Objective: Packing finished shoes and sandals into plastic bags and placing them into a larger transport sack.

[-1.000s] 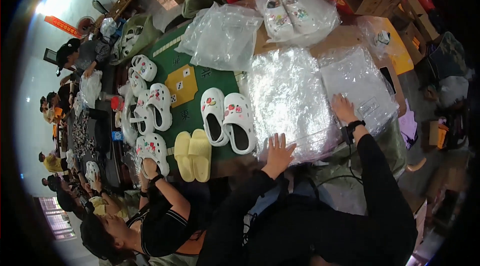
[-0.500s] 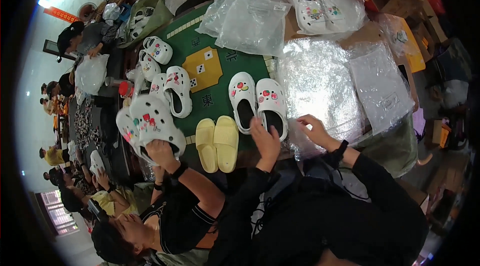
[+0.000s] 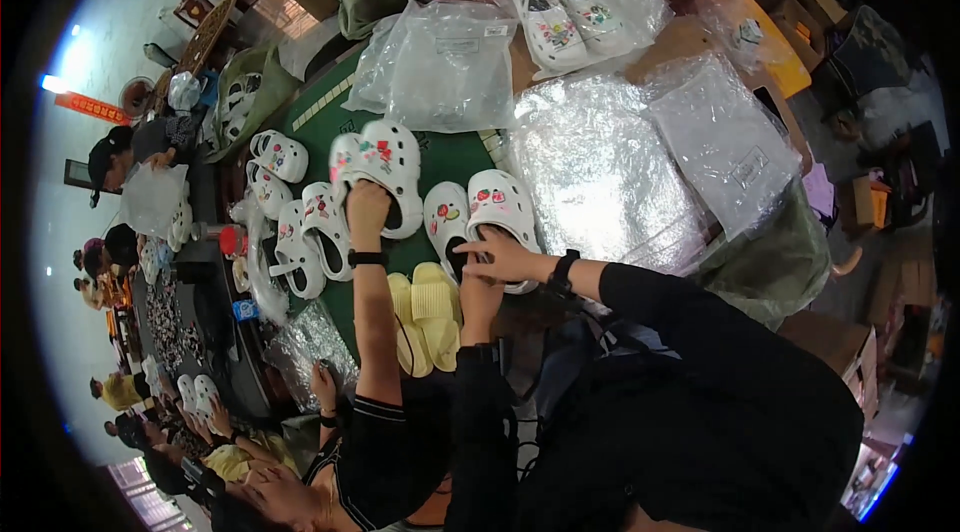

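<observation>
A pair of white clogs with fruit charms lies in front of me, a left clog (image 3: 445, 212) and a right clog (image 3: 500, 196). My right hand (image 3: 503, 257) reaches across from the right over the right clog's opening, fingers spread apart at its inner edge. Just below it, my left hand (image 3: 484, 300) is at the heels of the clogs; its fingers are mostly hidden behind my right hand. Whether either hand grips a clog I cannot tell. Yellow slides (image 3: 436, 307) lie just left of my left hand.
At my left a co-worker's hand (image 3: 368, 207) holds white charm-covered clogs (image 3: 392, 167) over the green table mat (image 3: 325, 122). More white clogs (image 3: 322, 222) stand further left. Silvery wrap (image 3: 600, 172) and clear bags (image 3: 725, 152) cover the right side; another person handles bagged clogs (image 3: 553, 32) opposite.
My right hand has left the clear plastic and moved left onto the right clog. My left hand is now lower, beneath it. The co-worker's clogs have swung right over the mat. The view has shifted.
</observation>
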Tool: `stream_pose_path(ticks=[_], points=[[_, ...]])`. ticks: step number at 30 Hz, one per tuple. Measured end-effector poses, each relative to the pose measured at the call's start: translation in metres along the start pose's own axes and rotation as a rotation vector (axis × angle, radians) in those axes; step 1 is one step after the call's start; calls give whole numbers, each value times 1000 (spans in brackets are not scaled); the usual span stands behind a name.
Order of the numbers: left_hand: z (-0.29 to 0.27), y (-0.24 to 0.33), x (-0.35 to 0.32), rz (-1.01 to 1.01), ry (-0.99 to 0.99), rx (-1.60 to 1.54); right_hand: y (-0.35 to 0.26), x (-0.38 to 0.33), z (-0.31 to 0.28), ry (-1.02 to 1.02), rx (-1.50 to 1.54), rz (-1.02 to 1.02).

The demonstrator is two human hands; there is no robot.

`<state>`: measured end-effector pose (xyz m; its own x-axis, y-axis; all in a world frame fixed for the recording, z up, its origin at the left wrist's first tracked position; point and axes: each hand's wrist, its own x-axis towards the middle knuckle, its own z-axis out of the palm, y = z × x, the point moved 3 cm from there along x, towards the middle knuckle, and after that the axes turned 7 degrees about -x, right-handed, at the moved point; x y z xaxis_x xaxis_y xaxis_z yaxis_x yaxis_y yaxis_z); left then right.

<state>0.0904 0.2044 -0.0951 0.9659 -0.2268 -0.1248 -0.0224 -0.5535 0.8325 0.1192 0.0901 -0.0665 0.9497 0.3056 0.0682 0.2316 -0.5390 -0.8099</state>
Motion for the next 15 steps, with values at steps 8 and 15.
stream_pose_path(ticks=[8, 15], points=[[10, 16, -26, 53, -12, 75, 4, 4, 39, -281, -260, 464], [14, 69, -55, 454, 117, 373, 3, -3, 16, 270, -72, 344]])
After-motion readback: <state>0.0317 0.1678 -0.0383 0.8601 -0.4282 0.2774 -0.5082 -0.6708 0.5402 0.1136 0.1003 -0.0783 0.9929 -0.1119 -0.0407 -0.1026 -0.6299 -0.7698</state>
